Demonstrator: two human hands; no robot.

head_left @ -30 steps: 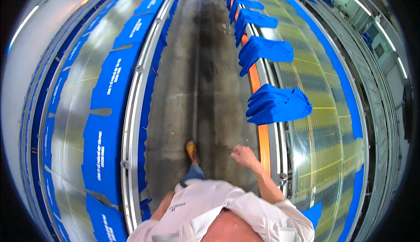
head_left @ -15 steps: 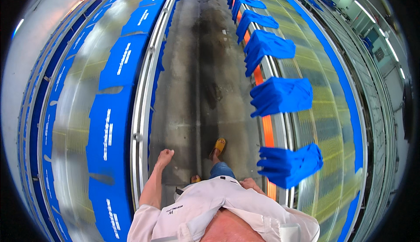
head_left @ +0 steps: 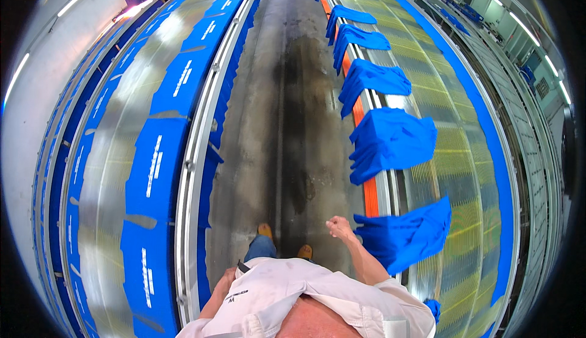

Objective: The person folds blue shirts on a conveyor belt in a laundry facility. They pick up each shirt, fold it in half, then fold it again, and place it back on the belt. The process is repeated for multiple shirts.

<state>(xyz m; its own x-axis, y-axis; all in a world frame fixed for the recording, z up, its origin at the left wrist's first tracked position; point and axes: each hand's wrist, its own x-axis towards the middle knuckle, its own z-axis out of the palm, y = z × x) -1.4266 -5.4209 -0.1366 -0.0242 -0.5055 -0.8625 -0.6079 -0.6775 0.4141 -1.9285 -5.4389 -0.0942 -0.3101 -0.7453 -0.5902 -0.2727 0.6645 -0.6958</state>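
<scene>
My right hand (head_left: 337, 226) is held forward over the aisle with its fingers curled in and nothing seen in them. It is nearest to a pile of blue cloth pieces (head_left: 406, 231) draped over the edge of the right-hand table; a small gap shows between them. My left hand (head_left: 228, 277) hangs low by my hip, beside the left-hand table, and its fingers are mostly hidden. Flat blue cloth panels (head_left: 137, 173) with white print lie in a row along the left-hand table. More blue cloth piles (head_left: 394, 142) hang at intervals along the right-hand table.
A grey, dark-stained floor (head_left: 290, 124) forms a long narrow aisle between the two tables. Metal rails (head_left: 188, 185) edge the left table, and an orange strip (head_left: 370, 197) runs along the right one. Further rows of racks (head_left: 519, 124) stand at the far right.
I have walked forward along the aisle, so the cloth piles sit closer. My right arm has swung forward and my left arm back. My feet have changed places in the stride.
</scene>
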